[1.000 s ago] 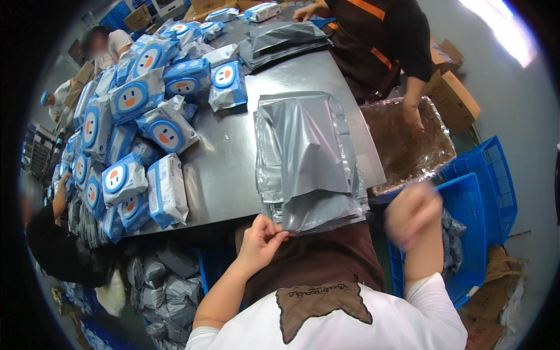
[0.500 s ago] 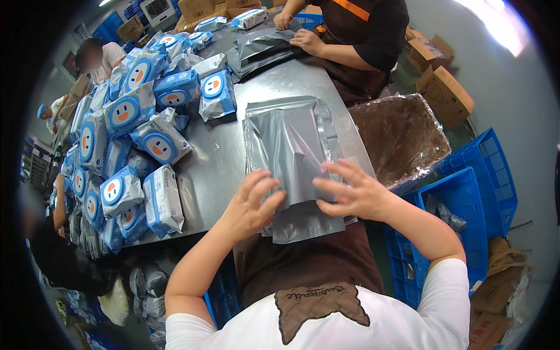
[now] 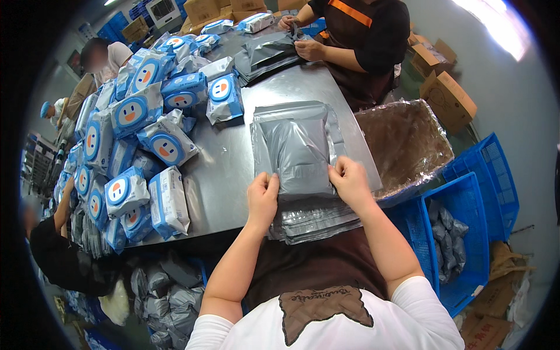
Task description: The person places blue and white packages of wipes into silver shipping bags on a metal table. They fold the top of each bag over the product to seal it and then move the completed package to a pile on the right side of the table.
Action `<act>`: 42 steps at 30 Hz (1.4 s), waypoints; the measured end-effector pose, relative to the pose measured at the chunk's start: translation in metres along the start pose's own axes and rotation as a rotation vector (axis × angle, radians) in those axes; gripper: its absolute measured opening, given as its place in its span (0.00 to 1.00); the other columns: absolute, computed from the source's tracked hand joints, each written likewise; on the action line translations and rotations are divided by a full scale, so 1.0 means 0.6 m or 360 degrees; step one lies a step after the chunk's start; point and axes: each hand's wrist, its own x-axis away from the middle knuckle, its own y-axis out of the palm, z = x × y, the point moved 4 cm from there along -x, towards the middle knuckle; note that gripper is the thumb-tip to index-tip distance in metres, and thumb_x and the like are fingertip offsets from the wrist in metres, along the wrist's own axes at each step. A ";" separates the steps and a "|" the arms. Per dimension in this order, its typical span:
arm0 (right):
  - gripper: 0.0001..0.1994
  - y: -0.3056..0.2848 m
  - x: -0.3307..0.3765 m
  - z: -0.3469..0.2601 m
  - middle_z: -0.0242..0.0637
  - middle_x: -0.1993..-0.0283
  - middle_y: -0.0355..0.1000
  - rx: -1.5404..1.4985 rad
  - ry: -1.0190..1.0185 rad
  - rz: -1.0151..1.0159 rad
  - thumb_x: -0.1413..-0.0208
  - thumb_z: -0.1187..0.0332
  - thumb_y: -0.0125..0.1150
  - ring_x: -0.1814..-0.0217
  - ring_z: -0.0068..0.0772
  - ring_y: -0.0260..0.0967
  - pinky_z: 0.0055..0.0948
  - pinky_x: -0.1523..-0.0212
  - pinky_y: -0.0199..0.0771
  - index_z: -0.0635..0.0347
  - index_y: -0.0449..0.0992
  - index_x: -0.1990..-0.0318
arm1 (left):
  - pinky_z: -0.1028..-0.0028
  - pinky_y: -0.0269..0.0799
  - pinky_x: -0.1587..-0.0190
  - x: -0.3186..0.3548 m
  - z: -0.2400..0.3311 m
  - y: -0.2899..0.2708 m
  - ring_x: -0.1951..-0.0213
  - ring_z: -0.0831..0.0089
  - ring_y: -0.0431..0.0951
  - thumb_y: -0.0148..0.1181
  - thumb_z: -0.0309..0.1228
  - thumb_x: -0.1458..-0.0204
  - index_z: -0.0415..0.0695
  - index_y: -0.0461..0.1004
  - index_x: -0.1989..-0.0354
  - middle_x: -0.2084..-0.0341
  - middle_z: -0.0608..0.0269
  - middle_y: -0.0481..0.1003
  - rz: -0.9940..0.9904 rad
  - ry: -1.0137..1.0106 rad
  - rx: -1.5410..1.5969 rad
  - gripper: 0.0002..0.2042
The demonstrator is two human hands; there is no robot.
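Observation:
A grey plastic mailing bag (image 3: pixel 302 154) lies in front of me, bulging slightly as if something flat is inside. My left hand (image 3: pixel 263 197) pinches its near left edge. My right hand (image 3: pixel 351 179) is closed on the near right edge, thumb on top. Beneath it is a stack of flat grey mailing bags (image 3: pixel 318 223), whose layered ends show towards me. To the left rises a big heap of white and blue soft packs of wipes (image 3: pixel 168 144) with round face prints; the closest pack (image 3: pixel 169 201) stands near the table's front edge.
Across the metal table (image 3: pixel 224 169), a co-worker's hands (image 3: pixel 309 49) handle another pile of grey bags (image 3: pixel 265 52). At right stand a plastic-lined carton (image 3: pixel 402 137) and blue crates (image 3: pixel 475 233), one holding filled grey parcels. Another person's arm (image 3: pixel 63 207) reaches in at far left.
My hands have gone from spread fingers above the bag to pinching its two near sides. The bag's near end no longer hangs loose over the stack. The co-worker's hands moved slightly.

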 end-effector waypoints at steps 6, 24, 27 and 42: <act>0.39 0.035 0.035 -0.179 0.53 0.30 0.47 0.0953 -0.0426 0.0038 0.58 0.48 0.66 0.31 0.66 0.46 0.58 0.37 0.54 0.38 0.61 0.35 | 0.78 0.64 0.74 -0.015 0.041 -0.015 0.78 0.79 0.67 0.66 0.24 0.56 0.40 0.66 0.64 0.71 0.62 0.70 -0.0137 -0.0034 -0.0404 0.14; 0.27 -0.422 0.257 0.256 0.45 0.36 0.62 0.0271 0.0414 0.1023 0.45 0.58 0.62 0.34 0.42 0.57 0.41 0.36 0.57 0.57 0.66 0.39 | 0.43 0.52 0.39 -0.092 0.031 -0.606 0.33 0.51 0.50 0.70 0.19 0.84 0.52 0.58 0.38 0.38 0.59 0.56 0.0014 -0.0358 -0.2296 0.52; 0.25 -0.292 0.170 0.152 0.44 0.40 0.67 0.0070 0.0303 0.0742 0.49 0.66 0.64 0.38 0.38 0.63 0.38 0.38 0.60 0.59 0.70 0.43 | 0.54 0.58 0.41 -0.076 0.055 -0.577 0.38 0.51 0.57 0.67 0.18 0.82 0.47 0.62 0.43 0.45 0.57 0.62 0.0146 0.0253 -0.2193 0.45; 0.44 -0.030 0.053 -0.096 0.59 0.34 0.48 0.0942 -0.0539 0.0143 0.69 0.54 0.73 0.36 0.60 0.52 0.53 0.42 0.57 0.33 0.62 0.36 | 0.63 0.66 0.49 -0.007 0.098 -0.018 0.51 0.55 0.69 0.61 0.26 0.57 0.45 0.77 0.58 0.44 0.54 0.66 -0.0409 0.1199 -0.1088 0.15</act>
